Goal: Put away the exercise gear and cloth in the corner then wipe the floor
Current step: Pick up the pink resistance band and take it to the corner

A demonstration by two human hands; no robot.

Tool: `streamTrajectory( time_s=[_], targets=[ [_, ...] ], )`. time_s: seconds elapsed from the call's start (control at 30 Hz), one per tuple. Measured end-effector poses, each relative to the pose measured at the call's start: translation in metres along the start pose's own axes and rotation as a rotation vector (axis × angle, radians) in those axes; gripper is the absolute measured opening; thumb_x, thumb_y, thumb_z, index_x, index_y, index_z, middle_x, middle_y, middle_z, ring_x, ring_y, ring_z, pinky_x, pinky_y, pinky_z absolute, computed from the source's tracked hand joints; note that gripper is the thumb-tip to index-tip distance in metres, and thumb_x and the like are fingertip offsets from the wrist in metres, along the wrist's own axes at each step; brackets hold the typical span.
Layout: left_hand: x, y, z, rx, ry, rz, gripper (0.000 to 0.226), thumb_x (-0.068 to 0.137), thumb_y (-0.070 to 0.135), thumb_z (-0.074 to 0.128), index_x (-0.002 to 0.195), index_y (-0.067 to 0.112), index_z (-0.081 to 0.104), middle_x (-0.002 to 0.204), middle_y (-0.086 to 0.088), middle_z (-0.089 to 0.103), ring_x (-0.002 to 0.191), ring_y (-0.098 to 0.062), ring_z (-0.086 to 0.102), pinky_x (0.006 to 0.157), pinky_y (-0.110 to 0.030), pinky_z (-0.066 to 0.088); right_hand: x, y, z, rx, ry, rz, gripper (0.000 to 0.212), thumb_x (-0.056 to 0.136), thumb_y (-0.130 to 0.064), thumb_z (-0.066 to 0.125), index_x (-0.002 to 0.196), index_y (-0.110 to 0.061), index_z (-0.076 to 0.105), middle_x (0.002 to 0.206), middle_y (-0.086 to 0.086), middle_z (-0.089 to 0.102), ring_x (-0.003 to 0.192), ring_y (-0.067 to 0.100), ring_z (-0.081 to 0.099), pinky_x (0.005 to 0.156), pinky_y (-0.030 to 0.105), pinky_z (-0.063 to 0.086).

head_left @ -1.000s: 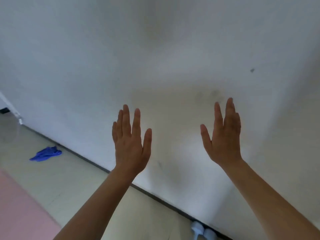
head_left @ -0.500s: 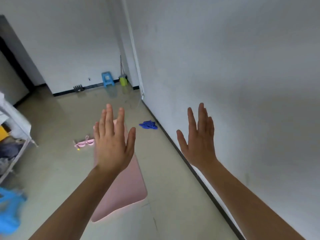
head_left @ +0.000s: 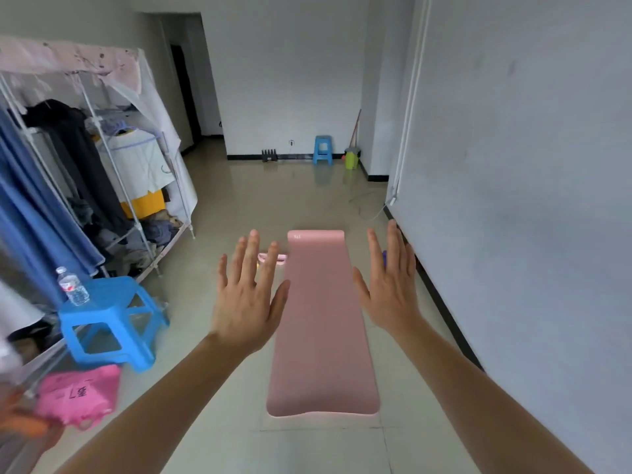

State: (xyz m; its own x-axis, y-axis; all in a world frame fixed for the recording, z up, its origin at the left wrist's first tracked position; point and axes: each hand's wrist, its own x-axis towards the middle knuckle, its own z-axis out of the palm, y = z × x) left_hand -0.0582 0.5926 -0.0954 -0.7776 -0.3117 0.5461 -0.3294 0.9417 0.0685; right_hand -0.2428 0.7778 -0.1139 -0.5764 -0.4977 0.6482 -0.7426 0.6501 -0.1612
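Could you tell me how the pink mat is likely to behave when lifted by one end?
Probably floppy: the pink mat lies thin and flat, its near edge wavy. Likely light for its length; it should roll up.

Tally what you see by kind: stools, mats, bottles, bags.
Stools: 2, near stool and far stool
Mat: 1
Bottle: 1
Bag: 1
Total: 5
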Motion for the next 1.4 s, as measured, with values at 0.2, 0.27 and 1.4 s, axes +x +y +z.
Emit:
streamTrajectory(
  time_s=[0.2,0.27,1.4],
  targets=[
    [0.043,-0.109,0.030,0.021,-0.035,-0.063,0.064,0.101,0.045,0.034,0.155,0.013,0.025,0.163,-0.018,0.014,0.149,-0.039,0.017,0.113,-0.063,0.025,0.057,-0.056,0.080,0.029,-0.054,-0.042,0.076,0.095,-0.037,0.056,0.158,-0.013,0.021,0.164,0.022,0.007,0.149,0.040,0.019,0.118,0.058,0.023],
    [0.059,-0.134,0.050,-0.005,-0.049,-0.101,0.064,0.101,0.047,0.031,0.155,0.013,0.026,0.163,-0.018,0.015,0.149,-0.039,0.019,0.113,-0.063,0.025,0.075,-0.063,0.110,0.040,-0.066,-0.035,0.076,0.095,-0.037,0.056,0.158,-0.012,0.022,0.164,0.022,0.008,0.149,0.040,0.019,0.118,0.057,0.023],
    [0.562,-0.725,0.427,0.134,-0.338,-0.108,0.065,0.097,0.046,0.030,0.151,0.010,0.035,0.158,-0.023,0.026,0.140,-0.042,0.035,0.105,-0.062,0.038,0.635,-0.234,0.739,0.039,-0.370,0.045,0.068,0.094,-0.037,0.051,0.153,-0.011,0.031,0.157,0.026,0.029,0.137,0.042,0.041,0.110,0.055,0.036]
  ],
)
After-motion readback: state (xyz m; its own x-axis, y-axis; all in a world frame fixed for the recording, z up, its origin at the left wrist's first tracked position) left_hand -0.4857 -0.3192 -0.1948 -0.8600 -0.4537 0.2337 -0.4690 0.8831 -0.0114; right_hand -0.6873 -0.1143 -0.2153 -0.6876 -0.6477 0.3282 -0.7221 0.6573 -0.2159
